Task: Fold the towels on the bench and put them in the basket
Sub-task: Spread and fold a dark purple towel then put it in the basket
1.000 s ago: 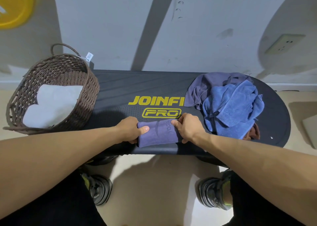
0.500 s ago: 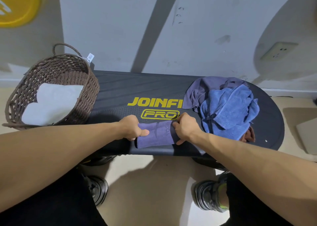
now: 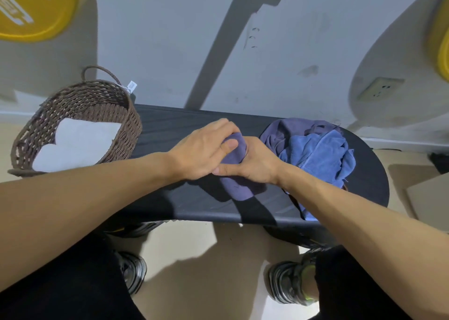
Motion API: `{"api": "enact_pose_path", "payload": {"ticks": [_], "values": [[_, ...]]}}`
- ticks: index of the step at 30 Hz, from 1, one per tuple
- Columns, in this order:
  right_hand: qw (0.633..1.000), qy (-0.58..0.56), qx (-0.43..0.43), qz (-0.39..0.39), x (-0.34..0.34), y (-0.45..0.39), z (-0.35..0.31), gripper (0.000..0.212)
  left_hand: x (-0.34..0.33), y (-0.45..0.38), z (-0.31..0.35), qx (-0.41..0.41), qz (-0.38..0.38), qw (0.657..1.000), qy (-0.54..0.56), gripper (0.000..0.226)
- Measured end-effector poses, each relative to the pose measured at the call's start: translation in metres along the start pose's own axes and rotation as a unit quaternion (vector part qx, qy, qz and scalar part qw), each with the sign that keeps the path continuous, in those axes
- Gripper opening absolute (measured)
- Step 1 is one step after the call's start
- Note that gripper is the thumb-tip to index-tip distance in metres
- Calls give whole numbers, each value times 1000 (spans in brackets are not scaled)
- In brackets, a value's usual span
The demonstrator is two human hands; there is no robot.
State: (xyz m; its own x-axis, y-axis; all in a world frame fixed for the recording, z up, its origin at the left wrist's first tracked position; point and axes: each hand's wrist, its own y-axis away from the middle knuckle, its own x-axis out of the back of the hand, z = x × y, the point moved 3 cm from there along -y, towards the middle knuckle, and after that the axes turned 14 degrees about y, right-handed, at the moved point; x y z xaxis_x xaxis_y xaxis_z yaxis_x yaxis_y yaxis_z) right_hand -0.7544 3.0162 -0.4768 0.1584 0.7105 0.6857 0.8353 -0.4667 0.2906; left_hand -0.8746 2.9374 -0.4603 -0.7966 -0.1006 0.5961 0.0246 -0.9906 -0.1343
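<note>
A folded purple towel [image 3: 237, 186] is raised off the black bench [image 3: 170, 130] near its middle. My left hand [image 3: 204, 149] grips the towel's upper end, fingers curled over it with the thumb on top. My right hand [image 3: 252, 161] holds the same towel from the right, its thumb pressing across the cloth toward the left hand. The towel's lower part hangs below both hands. A brown woven basket [image 3: 126, 125] stands on the bench's left end, with a folded white towel [image 3: 80, 142] inside. A heap of unfolded blue and purple towels [image 3: 315, 154] lies on the bench's right end.
A grey wall rises right behind the bench, with a socket [image 3: 379, 88] at the right. Beige floor and my two shoes [image 3: 291, 283] show under the bench's front edge. A flat beige board [image 3: 427, 193] lies on the floor at the far right.
Both hands have lifted the folded purple towel off the bench's front part and brought it up and back, closing together on it. The camera has shifted, hiding the yellow lettering behind my hands.
</note>
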Motion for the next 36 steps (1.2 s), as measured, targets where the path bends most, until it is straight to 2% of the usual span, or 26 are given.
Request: {"api": "enact_pose_path", "payload": {"ticks": [1,3,5,9,13,18,20,24,27,30,32,36], "values": [[1000,-16,6,14,1,3,-5,35,3,1,5,-2,6,1000,-7,36],[999,-43,8,17,-2,7,-11,52,10,1,10,11,18,1000,-5,41],[999,-52,12,-4,-5,11,-16,57,19,2,11,23,49,998,27,36],[994,-96,17,-53,-11,20,-18,38,44,9,0,33,118,990,66,26],[995,-75,55,-32,-20,17,-33,24,66,26,-24,76,113,989,60,33],[997,-32,65,-38,-30,-14,-63,25,108,42,-37,85,119,988,51,25],[996,-36,64,-51,-30,-37,-80,31,133,51,-47,80,156,983,51,19],[995,-78,68,-12,-28,-96,-128,22,190,87,-86,110,296,944,99,17],[997,-38,71,-5,-34,-145,-159,21,218,121,-126,144,320,928,127,15],[995,13,85,-51,-48,-189,-186,12,242,142,-168,182,343,911,138,10],[991,58,87,-85,-61,-218,-198,16,256,142,-198,215,343,907,115,11],[974,203,100,-33,-79,-268,-206,28,269,121,-243,247,364,894,87,10]]}}
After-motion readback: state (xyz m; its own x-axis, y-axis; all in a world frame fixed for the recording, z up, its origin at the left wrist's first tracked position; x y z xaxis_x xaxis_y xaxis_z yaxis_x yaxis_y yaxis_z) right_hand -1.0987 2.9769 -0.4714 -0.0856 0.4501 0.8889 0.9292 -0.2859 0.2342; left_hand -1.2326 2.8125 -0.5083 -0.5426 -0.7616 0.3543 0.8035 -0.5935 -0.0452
